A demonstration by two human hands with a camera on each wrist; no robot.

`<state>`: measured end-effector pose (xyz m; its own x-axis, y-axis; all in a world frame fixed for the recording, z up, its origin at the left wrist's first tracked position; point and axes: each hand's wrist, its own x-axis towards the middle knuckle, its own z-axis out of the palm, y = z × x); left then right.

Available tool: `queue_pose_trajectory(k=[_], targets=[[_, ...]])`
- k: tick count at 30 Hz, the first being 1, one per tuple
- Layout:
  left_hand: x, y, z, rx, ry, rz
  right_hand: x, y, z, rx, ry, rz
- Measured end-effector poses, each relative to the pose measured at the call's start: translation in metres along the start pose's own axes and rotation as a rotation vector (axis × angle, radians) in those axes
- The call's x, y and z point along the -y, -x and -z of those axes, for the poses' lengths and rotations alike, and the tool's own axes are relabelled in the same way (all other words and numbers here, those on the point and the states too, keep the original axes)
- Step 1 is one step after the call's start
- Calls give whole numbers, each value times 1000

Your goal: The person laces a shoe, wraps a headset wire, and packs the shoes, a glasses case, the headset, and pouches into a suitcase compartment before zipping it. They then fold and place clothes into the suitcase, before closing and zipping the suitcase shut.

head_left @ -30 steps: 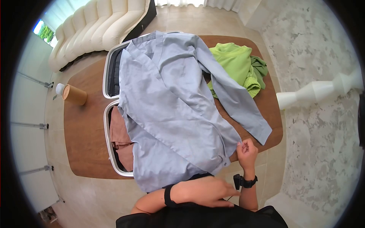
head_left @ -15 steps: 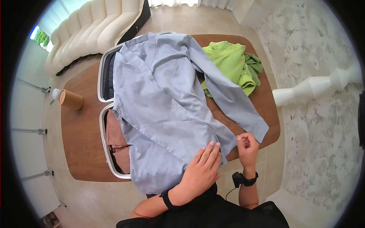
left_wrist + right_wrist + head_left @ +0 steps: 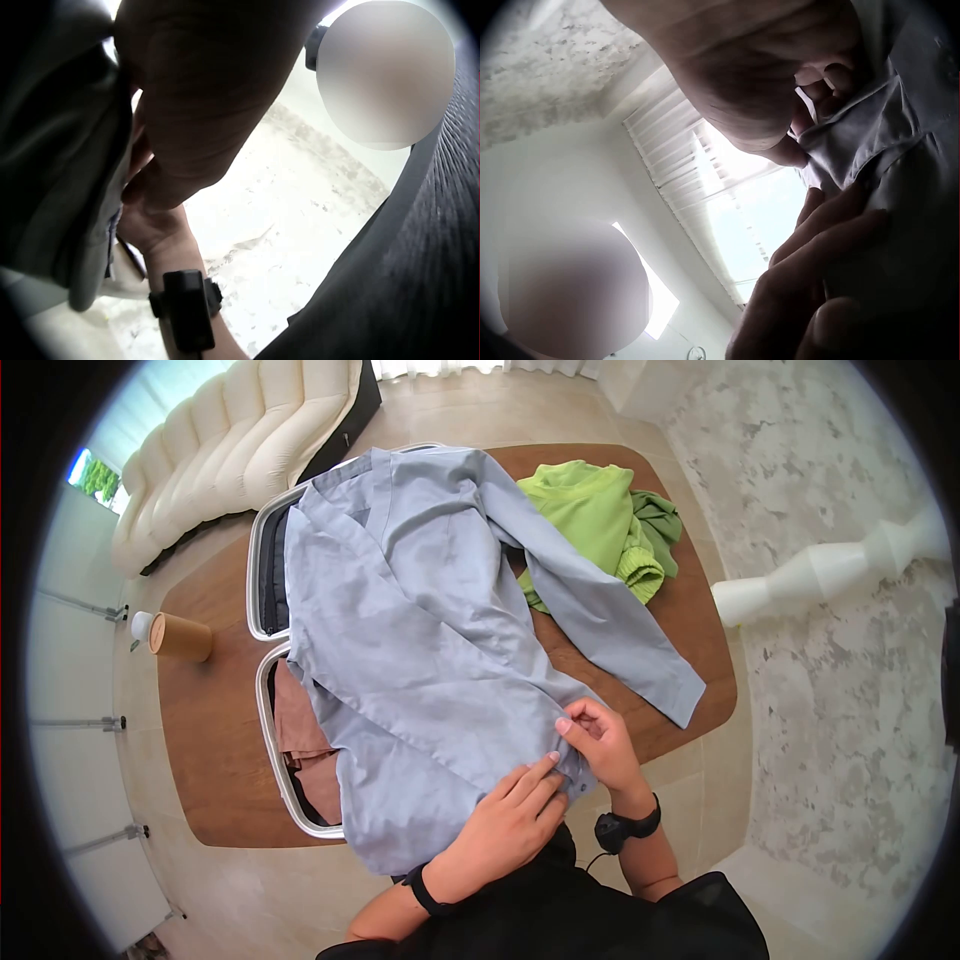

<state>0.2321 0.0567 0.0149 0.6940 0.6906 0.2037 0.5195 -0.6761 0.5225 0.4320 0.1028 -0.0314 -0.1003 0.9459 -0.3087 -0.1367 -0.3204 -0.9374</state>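
A light blue-grey long-sleeved shirt [image 3: 420, 630] lies spread over an open white-rimmed suitcase [image 3: 262, 710] and part of the table, one sleeve stretched toward the right. At the shirt's near right edge, my right hand [image 3: 603, 752] pinches the fabric between thumb and bent fingers. Beside it, my left hand [image 3: 505, 820] rests on the cloth, fingers extended toward the right hand. In the right wrist view the shirt [image 3: 855, 142] is creased between the two hands, with the left hand [image 3: 810, 262] below. The shirt hides much of the suitcase.
Folded pinkish-brown cloth [image 3: 300, 720] shows in the suitcase's near half. A lime-green garment [image 3: 580, 510] and a darker green one [image 3: 655, 525] lie at the wooden table's [image 3: 210, 760] far right. On its left stands a tan cylindrical container [image 3: 182, 637].
My left hand has come off my body onto the shirt's near edge. My right hand has moved left and inward along the fabric. The view has shifted slightly.
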Motion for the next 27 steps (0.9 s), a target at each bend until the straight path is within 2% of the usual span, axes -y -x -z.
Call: queue_pose_trajectory(k=[2,4,5,8,10,11,14,17,19,24,25,27], targets=[[0,1,-1,6,1,4,3,0,3,15,-80,-26],[2,1,-1,11,-11,-3,5,1,10,-8,-138,-181],[2,1,0,11,-9,-3,4,2,12,-10,-138,-183],[3,1,1,14,-9,-7,0,0,17,9,-134,-142],[3,1,2,22,-11,-10,-2,-2,20,7,58,6],[3,1,2,21,-12,-9,-1,-2,19,8,59,6],[3,1,2,24,-5,-5,0,-7,21,-284,259,216],[3,1,1,27,-8,-5,5,-7,35,-376,328,202],[3,1,1,36,-20,-7,8,-4,36,-353,299,205],[1,-1,2,10,16,-4,11,4,13,-73,390,133],[1,-1,3,7,13,0,10,5,12,-71,389,132],[2,1,1,26,-22,-3,8,4,10,26,391,14]])
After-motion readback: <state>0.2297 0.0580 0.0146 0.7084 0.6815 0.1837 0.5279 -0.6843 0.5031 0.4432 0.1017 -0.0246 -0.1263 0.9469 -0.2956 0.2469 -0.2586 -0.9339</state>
